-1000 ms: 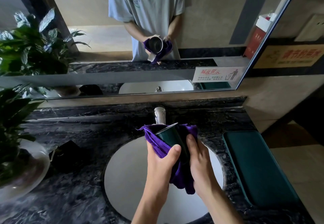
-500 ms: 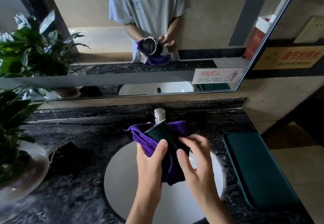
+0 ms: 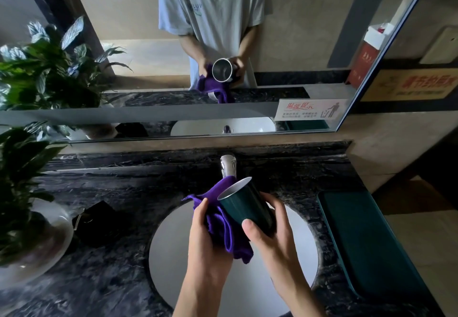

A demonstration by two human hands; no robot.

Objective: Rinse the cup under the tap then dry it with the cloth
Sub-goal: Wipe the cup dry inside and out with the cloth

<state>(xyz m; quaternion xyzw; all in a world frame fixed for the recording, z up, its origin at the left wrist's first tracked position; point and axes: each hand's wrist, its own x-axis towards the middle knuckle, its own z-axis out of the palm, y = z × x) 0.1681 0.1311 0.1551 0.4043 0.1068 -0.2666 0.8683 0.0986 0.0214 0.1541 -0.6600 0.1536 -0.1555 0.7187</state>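
Note:
A dark green metal cup (image 3: 244,205) with a silver rim is tilted, mouth pointing up and away, over the white sink basin (image 3: 173,254). My right hand (image 3: 275,237) grips its base end. My left hand (image 3: 208,240) holds the bunched purple cloth (image 3: 229,237) against the cup's left side, and part of the cloth sticks up behind the rim. The chrome tap (image 3: 228,166) stands just behind the cup; no water is visible.
A dark marble counter (image 3: 119,192) surrounds the basin. A potted plant (image 3: 22,192) in a white pot stands at the left, a small black object (image 3: 99,220) lies beside it, and a dark green tray (image 3: 366,247) lies at the right. A mirror (image 3: 148,44) covers the wall.
My right hand has closed around the cup's base again after opening. The cup's mouth now points more upward, and the cloth has slid down its left side.

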